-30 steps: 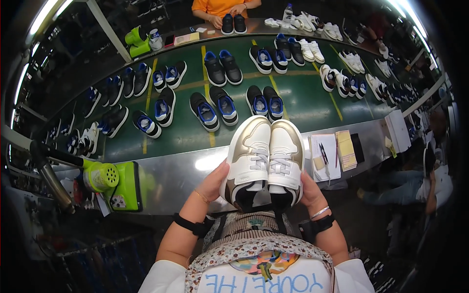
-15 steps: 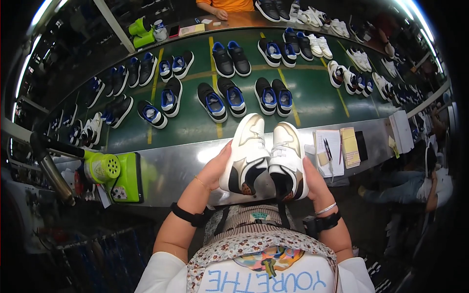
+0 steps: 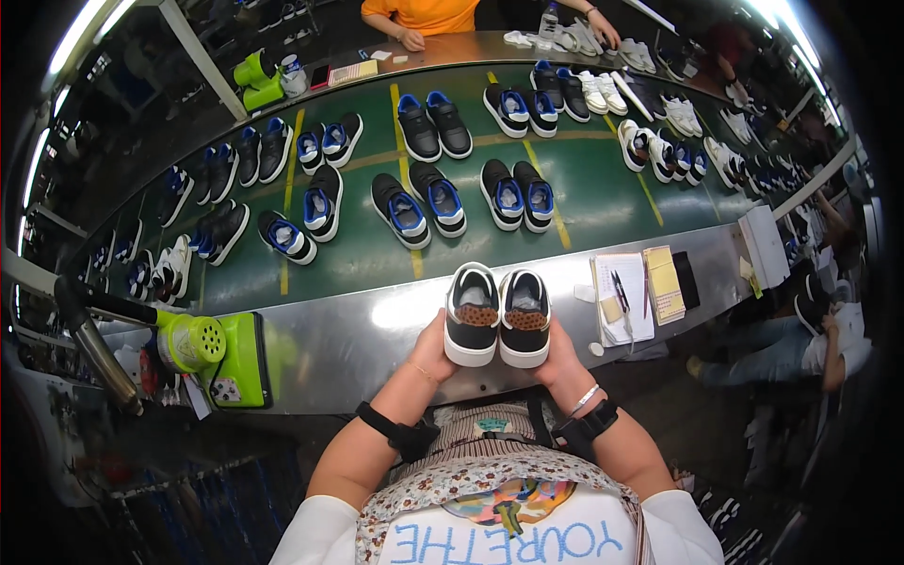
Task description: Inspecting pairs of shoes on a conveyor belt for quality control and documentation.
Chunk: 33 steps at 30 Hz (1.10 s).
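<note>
My left hand is closed around the outer side of a white-soled sneaker. Its mate, another sneaker, is gripped the same way by my right hand. The pair is held side by side over the metal ledge, heels toward me. Each heel shows a black panel under a brown spotted patch, and pale stuffing sits in the openings. The toes are mostly hidden behind the heels. My fingers are partly hidden behind the shoes.
Beyond the ledge, a green conveyor belt carries several pairs of black and white sneakers. A lime-green machine stands left; a notepad with pens and a yellow pad lie right. Across the belt, a person in orange works at a bench.
Both sneakers have tipped so their heels now face me, where their uppers showed before. My hands have come closer together. Across the belt, the black pair has left the bench; a hand reaches there.
</note>
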### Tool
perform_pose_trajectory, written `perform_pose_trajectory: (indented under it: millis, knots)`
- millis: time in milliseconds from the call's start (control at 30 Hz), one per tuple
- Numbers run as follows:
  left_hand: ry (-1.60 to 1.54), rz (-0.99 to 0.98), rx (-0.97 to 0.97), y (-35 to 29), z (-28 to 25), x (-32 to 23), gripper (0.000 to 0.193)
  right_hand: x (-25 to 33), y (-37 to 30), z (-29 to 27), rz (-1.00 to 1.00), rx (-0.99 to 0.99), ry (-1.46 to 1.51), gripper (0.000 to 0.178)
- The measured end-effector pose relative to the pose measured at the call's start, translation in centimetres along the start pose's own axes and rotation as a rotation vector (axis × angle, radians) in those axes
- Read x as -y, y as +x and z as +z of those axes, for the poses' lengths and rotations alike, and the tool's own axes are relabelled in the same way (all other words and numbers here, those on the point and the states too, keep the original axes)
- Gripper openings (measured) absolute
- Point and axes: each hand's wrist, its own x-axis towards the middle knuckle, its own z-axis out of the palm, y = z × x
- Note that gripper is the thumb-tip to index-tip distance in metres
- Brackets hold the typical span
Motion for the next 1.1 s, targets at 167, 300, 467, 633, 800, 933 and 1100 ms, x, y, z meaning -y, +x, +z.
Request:
perform_pose_trajectory:
  millis: [167, 300, 467, 633, 800, 933, 1100]
  knots:
    - [1.322, 0.321, -0.446, 3.6, -12.0, 2.3, 0.042, -1.4, 6.4, -12.2, -0.477, -0.350, -1.360, 0.036]
    - [1.153, 0.241, -0.241, 3.2, -15.6, 2.9, 0.043, -0.9, 4.9, -10.2, -0.492, -0.247, -2.003, 0.036]
    - [0.794, 0.052, -0.321, 0.4, -10.6, 2.3, 0.040, -2.5, 1.8, -3.0, -0.447, 0.245, -2.188, 0.042]
    - [0.721, 0.049, -0.357, 0.4, -10.5, 1.0, 0.036, -3.9, 2.9, -2.3, -0.631, 0.334, -2.436, 0.045]
    - [0.710, 0.138, -0.485, -0.8, -9.8, 0.3, 0.031, 2.9, 0.7, -0.1, -0.813, 0.376, -2.279, 0.043]
    - [0.724, 0.144, -0.517, 0.2, -8.9, 1.0, 0.029, 13.1, 3.1, 1.0, -1.094, 0.282, -2.313, 0.038]
    - [0.773, 0.101, -0.548, 3.9, -7.0, 3.4, 0.028, 26.1, 9.9, 1.2, -1.438, -0.066, -2.142, 0.054]
